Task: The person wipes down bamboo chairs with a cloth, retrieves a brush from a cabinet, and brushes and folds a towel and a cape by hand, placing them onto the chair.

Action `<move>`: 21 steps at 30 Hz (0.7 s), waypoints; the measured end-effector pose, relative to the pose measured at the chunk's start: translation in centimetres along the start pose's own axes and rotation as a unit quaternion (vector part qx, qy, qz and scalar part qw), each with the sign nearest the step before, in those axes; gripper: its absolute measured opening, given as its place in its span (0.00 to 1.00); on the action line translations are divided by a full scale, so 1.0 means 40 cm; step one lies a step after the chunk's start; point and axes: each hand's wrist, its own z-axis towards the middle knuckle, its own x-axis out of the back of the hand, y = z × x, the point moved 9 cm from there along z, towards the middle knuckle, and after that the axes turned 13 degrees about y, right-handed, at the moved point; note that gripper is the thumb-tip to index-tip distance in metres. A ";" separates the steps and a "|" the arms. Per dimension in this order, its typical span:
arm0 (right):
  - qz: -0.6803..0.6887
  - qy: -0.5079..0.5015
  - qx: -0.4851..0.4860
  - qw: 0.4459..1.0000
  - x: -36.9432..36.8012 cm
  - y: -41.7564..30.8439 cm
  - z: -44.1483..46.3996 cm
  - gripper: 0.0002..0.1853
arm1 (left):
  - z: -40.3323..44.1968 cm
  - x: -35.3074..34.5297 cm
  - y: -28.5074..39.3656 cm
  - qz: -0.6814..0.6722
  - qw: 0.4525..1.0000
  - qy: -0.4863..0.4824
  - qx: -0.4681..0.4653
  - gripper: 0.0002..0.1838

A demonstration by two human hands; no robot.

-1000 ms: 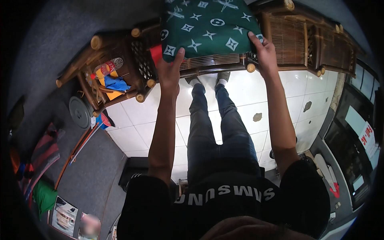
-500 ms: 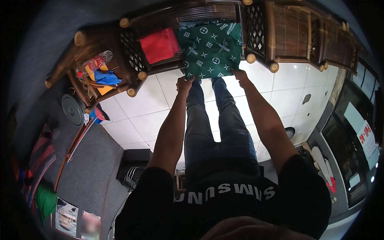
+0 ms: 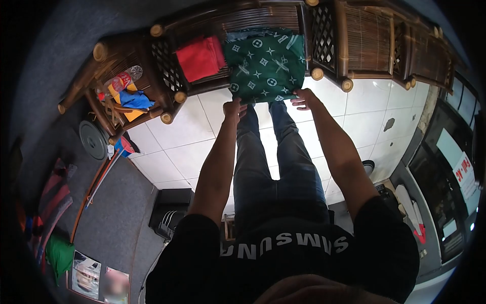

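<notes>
A dark green cloth [image 3: 266, 63] with white star and flower motifs, apparently a garment, is spread over the bamboo bench seat, its front part hanging past the edge. At its near left corner is my left hand [image 3: 233, 109], fingers stretched out beside the hem. My right hand [image 3: 307, 99] is at the near right corner, with its fingers apart just below the hem and the thumb by the fabric. Both hands are at the cloth's edge; contact is hard to make out. A folded red cloth [image 3: 198, 60] lies left of the green one.
The bamboo bench [image 3: 202, 86] continues rightward into more seats [image 3: 362, 40]. On a bamboo chair [image 3: 152, 101] at left lie a plastic bottle [image 3: 132, 74] and a blue cloth [image 3: 135, 100]. A grey round lid [image 3: 93, 140] and a dustpan [image 3: 126, 145] are below it. White tiles [image 3: 172, 131] cover the floor.
My fingers have loosened from a pinch on the green cloth's two near corners and now stretch out. The near hem has dropped slightly toward me and looks less taut.
</notes>
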 end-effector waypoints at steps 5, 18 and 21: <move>0.104 0.042 0.064 0.992 0.032 -0.164 -0.077 0.12 | -0.028 -0.035 0.166 -0.088 0.992 0.050 -0.080 0.18; 0.242 -0.011 0.195 0.950 0.082 -0.544 -0.182 0.16 | -0.039 -0.189 0.583 -0.153 0.965 -0.136 -0.162 0.19; 0.274 -0.029 0.230 0.933 0.078 -0.593 -0.165 0.19 | -0.052 -0.208 0.630 -0.131 0.959 -0.146 -0.203 0.20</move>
